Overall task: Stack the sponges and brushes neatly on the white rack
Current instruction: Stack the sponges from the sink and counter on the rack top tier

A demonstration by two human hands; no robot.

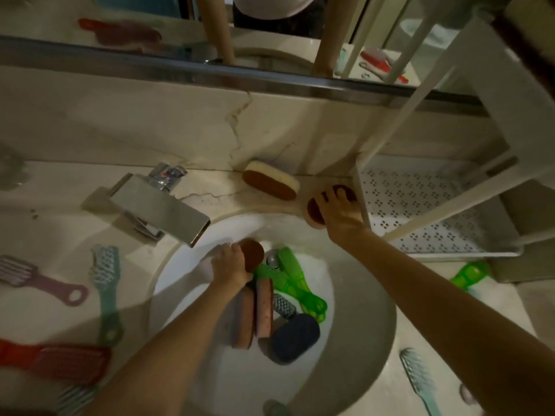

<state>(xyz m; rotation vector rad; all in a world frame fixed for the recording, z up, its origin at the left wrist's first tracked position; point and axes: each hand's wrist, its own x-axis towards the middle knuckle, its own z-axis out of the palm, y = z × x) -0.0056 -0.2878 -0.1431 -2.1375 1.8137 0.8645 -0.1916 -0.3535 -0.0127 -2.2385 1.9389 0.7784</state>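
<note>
Okay, left of the sink a red brush, a purple brush and a teal brush lie on the counter. Inside the sink your left hand curls its fingers round a brown sponge, next to a pink sponge and green brushes. At the sink's far-right rim your right hand grips a pink-backed sponge, fingers curled over it, just beside the white rack.
</note>
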